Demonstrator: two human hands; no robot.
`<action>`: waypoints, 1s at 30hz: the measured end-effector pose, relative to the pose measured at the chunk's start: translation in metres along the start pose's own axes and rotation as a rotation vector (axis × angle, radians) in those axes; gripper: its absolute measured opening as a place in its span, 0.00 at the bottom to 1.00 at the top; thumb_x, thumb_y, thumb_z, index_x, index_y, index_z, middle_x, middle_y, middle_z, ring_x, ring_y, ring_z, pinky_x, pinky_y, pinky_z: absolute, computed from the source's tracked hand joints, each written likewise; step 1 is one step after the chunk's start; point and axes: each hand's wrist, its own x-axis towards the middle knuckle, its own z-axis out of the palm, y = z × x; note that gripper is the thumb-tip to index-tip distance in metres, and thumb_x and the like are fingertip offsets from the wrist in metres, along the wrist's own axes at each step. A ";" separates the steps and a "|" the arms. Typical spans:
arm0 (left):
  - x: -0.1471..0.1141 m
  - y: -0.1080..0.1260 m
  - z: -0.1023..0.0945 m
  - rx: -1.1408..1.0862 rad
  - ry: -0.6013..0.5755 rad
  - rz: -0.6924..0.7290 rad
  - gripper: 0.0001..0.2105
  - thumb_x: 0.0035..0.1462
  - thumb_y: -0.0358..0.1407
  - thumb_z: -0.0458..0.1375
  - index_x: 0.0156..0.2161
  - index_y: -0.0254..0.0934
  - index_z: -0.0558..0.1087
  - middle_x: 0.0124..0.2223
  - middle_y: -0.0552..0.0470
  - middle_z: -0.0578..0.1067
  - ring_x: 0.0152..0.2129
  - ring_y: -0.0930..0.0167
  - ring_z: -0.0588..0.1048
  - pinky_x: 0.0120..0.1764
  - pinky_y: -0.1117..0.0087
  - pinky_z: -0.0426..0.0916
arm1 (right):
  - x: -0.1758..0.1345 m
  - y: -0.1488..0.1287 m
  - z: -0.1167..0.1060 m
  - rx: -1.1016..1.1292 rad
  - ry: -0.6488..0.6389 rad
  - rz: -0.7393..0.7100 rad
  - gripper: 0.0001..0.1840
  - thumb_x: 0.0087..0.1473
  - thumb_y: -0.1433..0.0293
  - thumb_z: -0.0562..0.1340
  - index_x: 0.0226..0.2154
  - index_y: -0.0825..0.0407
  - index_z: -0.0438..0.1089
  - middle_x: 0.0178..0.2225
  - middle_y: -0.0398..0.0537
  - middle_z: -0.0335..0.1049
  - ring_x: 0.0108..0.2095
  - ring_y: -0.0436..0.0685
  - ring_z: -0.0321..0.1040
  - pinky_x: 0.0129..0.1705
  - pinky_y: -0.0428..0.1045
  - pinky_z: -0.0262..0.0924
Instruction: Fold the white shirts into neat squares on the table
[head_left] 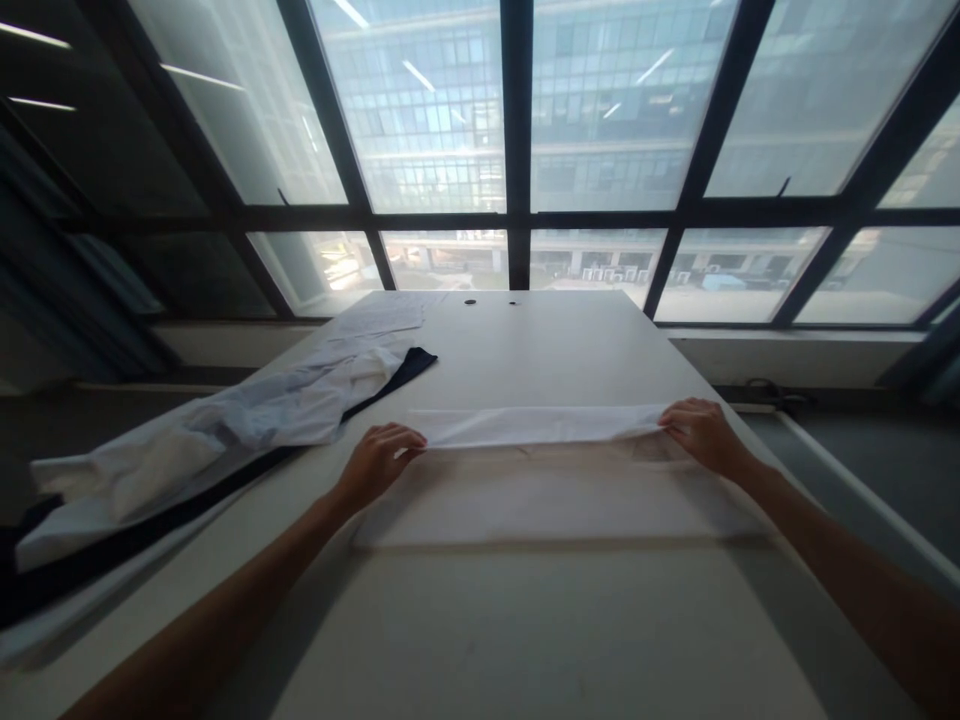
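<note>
A white cloth (555,500) lies spread across the table in front of me, its far part folded over into a narrow band. My left hand (381,458) pinches the left end of that folded edge between thumb and fingers. At the opposite end, my right hand (705,432) grips the other corner of the same edge. Between the two hands the edge is stretched nearly straight and looks slightly raised. Whether the cloth is a garment I cannot tell.
The white table (555,350) runs away toward large windows (442,120). Along its left side lie rumpled white cloth (247,415), a dark cloth (397,380) partly beneath it, and white sheets (382,318). A small dark disc (470,302) sits near the far edge.
</note>
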 end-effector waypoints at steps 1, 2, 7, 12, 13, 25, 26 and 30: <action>-0.004 0.001 0.002 0.018 -0.034 0.000 0.09 0.65 0.40 0.57 0.37 0.42 0.79 0.41 0.51 0.82 0.41 0.63 0.79 0.47 0.62 0.67 | -0.003 -0.002 0.001 -0.028 -0.017 0.001 0.09 0.58 0.71 0.60 0.34 0.49 0.77 0.39 0.50 0.79 0.43 0.62 0.72 0.51 0.57 0.55; -0.007 0.002 0.003 0.033 -0.067 0.001 0.09 0.65 0.40 0.57 0.38 0.42 0.79 0.42 0.51 0.82 0.41 0.63 0.79 0.47 0.61 0.67 | -0.006 -0.005 0.002 -0.055 -0.035 0.003 0.09 0.58 0.72 0.60 0.34 0.49 0.77 0.40 0.50 0.79 0.43 0.62 0.71 0.52 0.57 0.54; -0.007 0.006 0.002 0.084 -0.167 0.006 0.10 0.66 0.37 0.54 0.39 0.41 0.78 0.43 0.49 0.81 0.42 0.63 0.78 0.47 0.61 0.66 | -0.008 -0.015 -0.001 -0.151 -0.134 0.008 0.09 0.57 0.73 0.60 0.34 0.49 0.77 0.39 0.50 0.77 0.43 0.62 0.69 0.51 0.56 0.51; -0.006 0.007 -0.003 0.121 -0.191 0.020 0.08 0.64 0.35 0.54 0.38 0.41 0.76 0.44 0.49 0.80 0.43 0.63 0.77 0.47 0.62 0.66 | -0.007 -0.022 -0.007 -0.187 -0.192 0.045 0.08 0.57 0.73 0.59 0.33 0.50 0.75 0.37 0.50 0.76 0.42 0.63 0.69 0.47 0.54 0.52; -0.007 0.008 -0.002 0.127 -0.193 0.021 0.08 0.64 0.34 0.53 0.38 0.41 0.76 0.44 0.50 0.80 0.42 0.64 0.76 0.47 0.62 0.66 | -0.007 -0.024 -0.008 -0.187 -0.203 0.062 0.08 0.57 0.73 0.59 0.33 0.51 0.75 0.37 0.50 0.76 0.42 0.62 0.69 0.47 0.54 0.52; -0.012 0.012 -0.003 0.182 -0.181 0.051 0.10 0.61 0.31 0.51 0.35 0.40 0.75 0.42 0.48 0.80 0.41 0.63 0.76 0.48 0.59 0.67 | -0.006 -0.028 -0.013 -0.158 -0.288 0.217 0.15 0.53 0.79 0.53 0.37 0.53 0.72 0.39 0.54 0.75 0.40 0.60 0.70 0.44 0.52 0.59; -0.008 0.014 -0.006 0.185 -0.160 0.044 0.11 0.61 0.30 0.51 0.36 0.40 0.76 0.43 0.48 0.80 0.42 0.63 0.77 0.49 0.59 0.67 | -0.004 -0.026 -0.011 -0.126 -0.238 0.254 0.17 0.53 0.80 0.52 0.40 0.54 0.73 0.42 0.54 0.76 0.42 0.61 0.71 0.46 0.52 0.60; 0.036 0.039 -0.002 0.139 -0.063 -0.028 0.16 0.63 0.31 0.47 0.48 0.40 0.77 0.50 0.47 0.80 0.49 0.63 0.76 0.55 0.58 0.67 | 0.029 -0.037 0.003 0.006 0.044 0.383 0.24 0.58 0.78 0.49 0.53 0.59 0.70 0.52 0.61 0.73 0.53 0.62 0.68 0.57 0.54 0.59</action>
